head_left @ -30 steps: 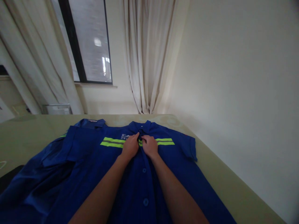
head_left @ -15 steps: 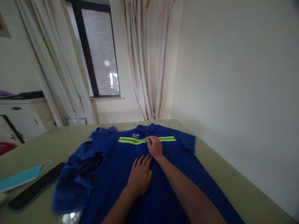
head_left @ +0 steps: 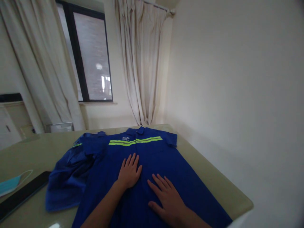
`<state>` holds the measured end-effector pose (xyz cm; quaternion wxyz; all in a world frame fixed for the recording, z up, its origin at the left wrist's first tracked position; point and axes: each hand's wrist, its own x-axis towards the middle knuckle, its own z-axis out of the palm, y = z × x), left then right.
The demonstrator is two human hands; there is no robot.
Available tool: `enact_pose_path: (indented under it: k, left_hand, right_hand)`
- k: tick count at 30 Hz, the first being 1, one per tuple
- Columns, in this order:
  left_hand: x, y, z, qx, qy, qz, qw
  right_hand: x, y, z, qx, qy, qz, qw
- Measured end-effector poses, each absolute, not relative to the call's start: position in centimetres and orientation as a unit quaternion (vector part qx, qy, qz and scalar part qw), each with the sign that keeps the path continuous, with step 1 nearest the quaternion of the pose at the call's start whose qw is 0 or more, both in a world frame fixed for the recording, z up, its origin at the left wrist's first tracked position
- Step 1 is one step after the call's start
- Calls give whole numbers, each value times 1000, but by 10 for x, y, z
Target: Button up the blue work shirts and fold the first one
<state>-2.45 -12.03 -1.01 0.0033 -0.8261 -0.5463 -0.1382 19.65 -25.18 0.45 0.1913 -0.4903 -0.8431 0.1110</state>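
In the head view, the blue shirt [head_left: 154,164] lies front up on the surface [head_left: 209,177], its collar at the far side. Half a second ago the right hand [head_left: 169,202] was pinching at the stripe [head_left: 122,143]; now it has drawn down toward the near part of the shirt, its grip undone, fingers spread and holding nothing (whether the whole palm touches the cloth, I cannot tell). The left hand [head_left: 129,172] is spread on the shirt's front below the stripe, much as before, its fingers apart. The view has shifted too: the surface's near right corner and the curtain's [head_left: 142,63] rod [head_left: 163,9] now show. The folded-over blue clothing [head_left: 67,183] stays beside the shirt on the left, with a black slab [head_left: 23,193] and a mask [head_left: 9,186] farther left. A pale logo [head_left: 125,138] with characters sits above the stripe, too small to read.
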Motion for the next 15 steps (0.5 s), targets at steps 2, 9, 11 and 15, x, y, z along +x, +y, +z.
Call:
enact_pose_path:
  k: [2,9,11,15]
  left_hand:
    - [-29,-135,-12,-816,-564,-126,-1]
    - [-82,-144,22,-845,-486,-168,-146]
    - [-121,-130,38,-773,-570,-264,-89]
    - [-207,-100,48,-500,-786,-344,117]
  right_hand:
    - [190,-259,-7,-432,-879,69,190]
    - [193,-261,-24,-351,-909,55,219]
    - [220,-238,-4,-469,-832,96,281]
    - [291,-165,32,-689,-535,104,477]
